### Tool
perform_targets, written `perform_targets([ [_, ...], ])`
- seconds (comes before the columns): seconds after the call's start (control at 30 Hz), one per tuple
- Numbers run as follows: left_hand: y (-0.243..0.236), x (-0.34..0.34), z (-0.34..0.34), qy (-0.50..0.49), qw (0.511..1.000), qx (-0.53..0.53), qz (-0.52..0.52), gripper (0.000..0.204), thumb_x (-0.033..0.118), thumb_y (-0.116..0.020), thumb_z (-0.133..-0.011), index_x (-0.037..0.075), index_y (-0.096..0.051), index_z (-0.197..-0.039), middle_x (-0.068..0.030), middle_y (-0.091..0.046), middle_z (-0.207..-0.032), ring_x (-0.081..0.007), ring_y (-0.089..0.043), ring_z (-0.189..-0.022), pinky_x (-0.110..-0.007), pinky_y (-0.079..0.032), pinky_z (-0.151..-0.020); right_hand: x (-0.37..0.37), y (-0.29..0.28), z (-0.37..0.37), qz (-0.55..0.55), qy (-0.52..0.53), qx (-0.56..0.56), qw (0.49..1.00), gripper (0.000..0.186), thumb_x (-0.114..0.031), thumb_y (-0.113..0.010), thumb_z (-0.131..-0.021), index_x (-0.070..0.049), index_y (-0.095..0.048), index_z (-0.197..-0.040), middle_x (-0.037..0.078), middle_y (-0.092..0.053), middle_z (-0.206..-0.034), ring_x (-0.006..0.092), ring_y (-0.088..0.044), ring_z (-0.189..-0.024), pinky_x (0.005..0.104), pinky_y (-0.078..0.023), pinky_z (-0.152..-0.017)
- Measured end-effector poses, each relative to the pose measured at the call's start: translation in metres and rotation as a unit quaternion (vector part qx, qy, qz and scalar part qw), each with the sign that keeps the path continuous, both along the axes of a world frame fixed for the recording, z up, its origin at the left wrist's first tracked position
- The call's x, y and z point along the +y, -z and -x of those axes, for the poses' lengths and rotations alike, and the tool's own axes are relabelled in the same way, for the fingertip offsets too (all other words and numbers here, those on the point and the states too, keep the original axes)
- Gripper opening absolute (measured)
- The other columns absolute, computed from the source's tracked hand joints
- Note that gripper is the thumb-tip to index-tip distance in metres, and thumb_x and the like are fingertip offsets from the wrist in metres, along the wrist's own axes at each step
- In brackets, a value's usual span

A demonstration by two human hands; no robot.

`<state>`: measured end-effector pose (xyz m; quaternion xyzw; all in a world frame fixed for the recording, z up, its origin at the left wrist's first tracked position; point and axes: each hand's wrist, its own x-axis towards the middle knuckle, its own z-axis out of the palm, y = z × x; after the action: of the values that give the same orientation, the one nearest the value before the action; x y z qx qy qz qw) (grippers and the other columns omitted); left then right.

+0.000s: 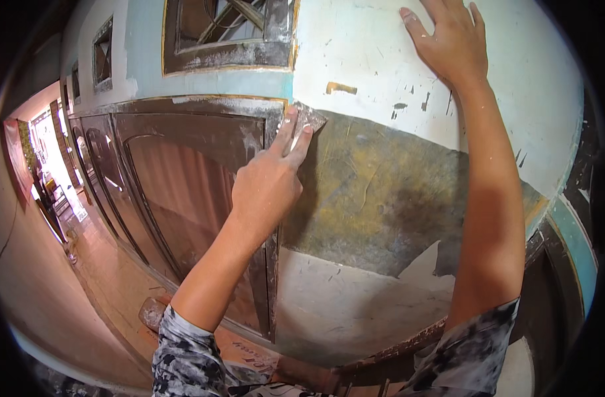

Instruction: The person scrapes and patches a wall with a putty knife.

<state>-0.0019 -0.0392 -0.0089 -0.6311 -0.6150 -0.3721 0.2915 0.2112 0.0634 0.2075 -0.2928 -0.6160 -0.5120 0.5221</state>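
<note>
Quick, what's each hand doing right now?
Left hand: closed on a flat scraper, two fingers extended along it.
Right hand: open, laid against the white upper wall, no object visible in it.

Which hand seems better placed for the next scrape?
Likely the left hand: its fingers are on the flat speckled brown scraper blade, by the mottled greenish wall patch. The right hand is higher, against the white wall, no tool visible.

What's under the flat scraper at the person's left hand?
The scraper lies over the wall beside the brown frame, around where white paint meets a dark mottled patch. The scraper and left hand hide the surface directly beneath, so its condition there can't be seen.
</note>
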Motion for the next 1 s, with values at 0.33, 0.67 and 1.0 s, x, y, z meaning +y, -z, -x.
perform_targets([
  [0.33,-0.007,0.000,0.005,-0.009,1.000,0.002,0.018,0.073,-0.004,-0.058,-0.079,0.022,-0.057,-0.147,-0.0007,-0.039,-0.165,-0.0349,-0.073,-0.094,-0.044,-0.061,-0.074,-0.003,-0.001,-0.003,0.000,-0.018,-0.013,1.000,0.050,-0.033,-0.064,-0.094,-0.012,-0.062,-0.139,0.013,-0.044,-0.160,0.0306,-0.032,-0.153,0.0514,-0.020,-0.127],
  [0.67,-0.008,-0.002,-0.001,-0.030,0.999,-0.019,0.014,0.071,-0.004,-0.057,-0.080,0.024,-0.059,-0.145,0.0021,-0.043,-0.162,-0.0343,-0.073,-0.094,-0.044,-0.060,-0.073,0.004,-0.006,-0.006,-0.015,-0.018,-0.027,0.999,0.050,-0.033,-0.065,-0.093,-0.011,-0.062,-0.137,0.014,-0.046,-0.158,0.0328,-0.035,-0.151,0.0531,-0.022,-0.125],
  [1.0,-0.004,0.000,0.009,-0.015,1.000,-0.026,-0.010,0.071,-0.004,-0.060,-0.081,0.025,-0.059,-0.145,0.0019,-0.044,-0.162,-0.0311,-0.072,-0.107,-0.043,-0.061,-0.079,0.004,-0.004,-0.005,-0.001,-0.034,-0.032,0.999,0.049,-0.032,-0.063,-0.094,-0.011,-0.062,-0.138,0.013,-0.044,-0.159,0.0306,-0.031,-0.153,0.0516,-0.018,-0.127],
])
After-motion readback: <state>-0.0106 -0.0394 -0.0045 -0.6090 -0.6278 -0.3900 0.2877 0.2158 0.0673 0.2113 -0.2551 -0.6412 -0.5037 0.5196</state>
